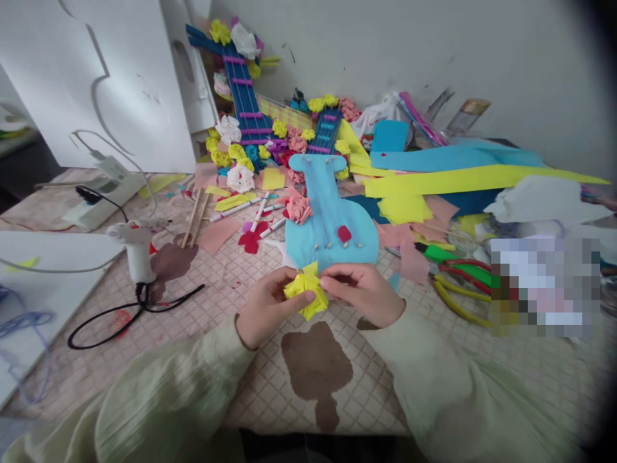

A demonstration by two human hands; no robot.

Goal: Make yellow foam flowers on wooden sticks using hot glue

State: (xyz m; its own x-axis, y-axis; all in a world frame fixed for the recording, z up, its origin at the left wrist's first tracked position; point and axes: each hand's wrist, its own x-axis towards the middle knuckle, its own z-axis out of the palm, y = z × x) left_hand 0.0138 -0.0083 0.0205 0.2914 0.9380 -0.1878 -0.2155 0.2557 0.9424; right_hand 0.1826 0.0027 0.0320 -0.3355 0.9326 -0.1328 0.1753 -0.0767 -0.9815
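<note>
A yellow crepe paper flower (306, 297) is held between both hands, low over the near side of the table. My left hand (270, 301) wraps round it from the left, thumb pressed across its front. The fingertips of my right hand (365, 292) pinch its upper right edge. Just behind them lies a light-blue paper guitar (328, 218) with strings and small pegs, a red spot on its body. A pink paper flower (298, 209) sits at the guitar's left edge. Part of the guitar's lower edge is hidden by my hands.
To the left are a white hot glue gun (139, 251) with a black cord and a power strip (103, 196). Pliers (457, 270) with green and red handles lie right. Markers (236, 209), paper scraps, yellow strips (482, 180) and decorated dark-blue guitars (244, 96) crowd the back.
</note>
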